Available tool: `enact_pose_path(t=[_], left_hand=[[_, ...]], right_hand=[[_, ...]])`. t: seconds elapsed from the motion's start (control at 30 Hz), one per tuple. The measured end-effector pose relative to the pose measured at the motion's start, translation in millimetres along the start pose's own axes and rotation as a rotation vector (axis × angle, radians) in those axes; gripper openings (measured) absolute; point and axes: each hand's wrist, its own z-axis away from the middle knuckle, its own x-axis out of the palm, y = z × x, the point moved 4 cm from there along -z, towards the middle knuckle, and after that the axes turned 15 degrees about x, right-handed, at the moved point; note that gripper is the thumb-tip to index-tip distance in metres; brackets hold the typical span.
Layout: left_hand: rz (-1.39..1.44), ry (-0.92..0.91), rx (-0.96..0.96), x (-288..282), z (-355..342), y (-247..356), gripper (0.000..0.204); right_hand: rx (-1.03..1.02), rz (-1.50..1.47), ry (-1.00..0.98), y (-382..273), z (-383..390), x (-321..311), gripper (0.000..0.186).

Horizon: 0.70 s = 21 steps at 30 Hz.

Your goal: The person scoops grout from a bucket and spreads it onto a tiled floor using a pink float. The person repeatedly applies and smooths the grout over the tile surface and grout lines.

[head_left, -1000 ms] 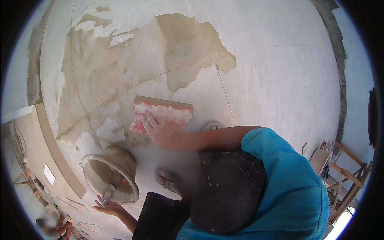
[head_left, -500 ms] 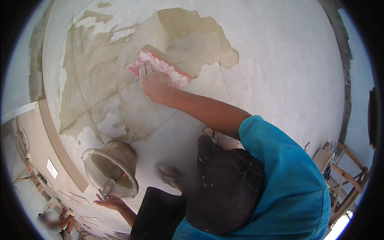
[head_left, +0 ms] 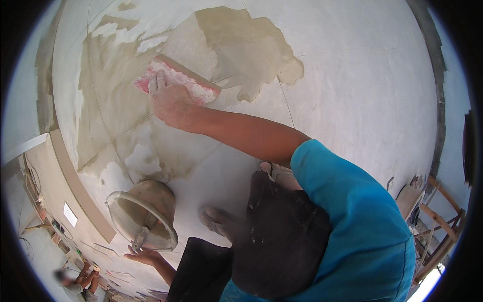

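My right hand grips a pink float coated with pale residue, its long edge against the tiled surface. Wet grey-beige grout lies in a thick patch to the right of the float and in smeared film around it. At lower left, a grimy bucket tilts toward me. My left hand is at its rim, palm up with fingers partly extended, and appears to hold it; the rim hides part of the grip. Inside the bucket, a tool handle leans to the rim beside that hand.
My bare foot stands on the tiles near the bucket. A wooden frame stands at right. A beige board-like strip runs along the left. Another person sits at lower left among scattered thin pieces.
My right hand and the float have moved left across the grout, uncovering more of the thick patch's lower edge. The bucket and my left hand appear slightly lower and to the right.
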Motion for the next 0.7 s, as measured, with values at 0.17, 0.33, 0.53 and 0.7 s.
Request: enact_pose_path(t=[0.17,0.33,0.53,0.7], left_hand=[[-0.008,-0.026,-0.022,14,5,-1,0.090],[-0.031,-0.011,-0.005,2,2,-6,0.093],[-0.005,0.001,-0.014,-6,-2,-15,0.093],[-0.001,0.003,0.012,-13,-6,-16,0.093]], right_hand=[[0.082,0.142,-0.251,-11,-65,26,0.072],[0.374,0.017,-0.145,18,-155,42,0.077],[0.671,-0.099,-0.096,56,-197,21,0.077],[0.752,-0.070,-0.106,66,-193,2,0.077]])
